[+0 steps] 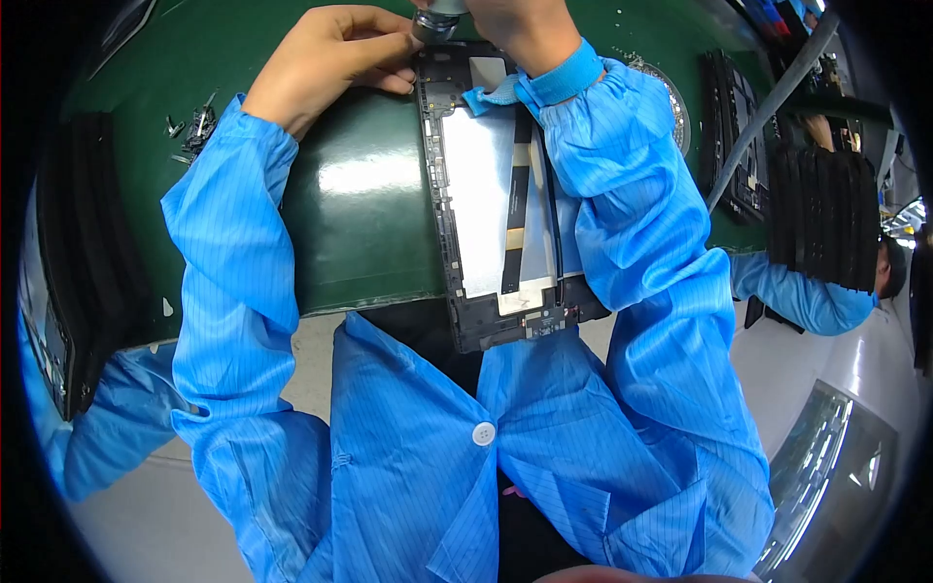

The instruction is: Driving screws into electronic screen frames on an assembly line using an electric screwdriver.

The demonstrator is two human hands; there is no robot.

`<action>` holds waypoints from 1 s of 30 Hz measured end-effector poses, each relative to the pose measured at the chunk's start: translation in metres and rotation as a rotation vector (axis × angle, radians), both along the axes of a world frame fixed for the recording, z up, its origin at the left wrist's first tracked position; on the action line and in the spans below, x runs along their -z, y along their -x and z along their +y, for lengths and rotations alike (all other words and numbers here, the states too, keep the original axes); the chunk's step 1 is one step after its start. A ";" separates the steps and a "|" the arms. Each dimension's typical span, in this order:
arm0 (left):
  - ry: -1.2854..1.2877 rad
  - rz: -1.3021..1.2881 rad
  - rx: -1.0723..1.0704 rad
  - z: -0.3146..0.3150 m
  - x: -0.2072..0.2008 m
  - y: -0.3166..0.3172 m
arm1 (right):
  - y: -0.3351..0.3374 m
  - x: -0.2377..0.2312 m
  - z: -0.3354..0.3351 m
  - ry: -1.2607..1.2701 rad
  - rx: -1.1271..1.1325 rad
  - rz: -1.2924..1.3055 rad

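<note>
An opened tablet (476, 214) with a black frame, a silver plate and a dark ribbon cable lies lengthwise in front of me; its near end juts over the table edge. At its far left corner, my left hand (335, 58) has its fingers drawn together; what they pinch is hidden. My right hand (525, 29) is closed on an electric screwdriver (439, 21), of which only the grey, rounded nose end shows beside my left fingertips. The top edge cuts off most of that hand's fingers. A blue wrist strap (569, 76) circles my right wrist, its loose end over the tablet.
The green table (360, 233) carries a pile of small dark parts (199, 126) at left and a round dish (677, 112) with tiny metal pieces at right. Black racks (92, 214) stand left, more dark panels (734, 136) right. Co-workers' blue sleeves (816, 291) show at both sides.
</note>
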State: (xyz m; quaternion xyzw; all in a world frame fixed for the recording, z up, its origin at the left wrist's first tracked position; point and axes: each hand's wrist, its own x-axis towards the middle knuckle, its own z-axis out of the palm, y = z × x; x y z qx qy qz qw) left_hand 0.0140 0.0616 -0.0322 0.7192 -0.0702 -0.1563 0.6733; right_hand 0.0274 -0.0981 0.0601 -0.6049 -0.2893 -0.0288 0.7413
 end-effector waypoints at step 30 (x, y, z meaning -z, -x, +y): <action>-0.811 -0.667 0.029 -0.103 -0.048 0.213 | -0.016 0.011 -0.011 0.005 0.002 0.166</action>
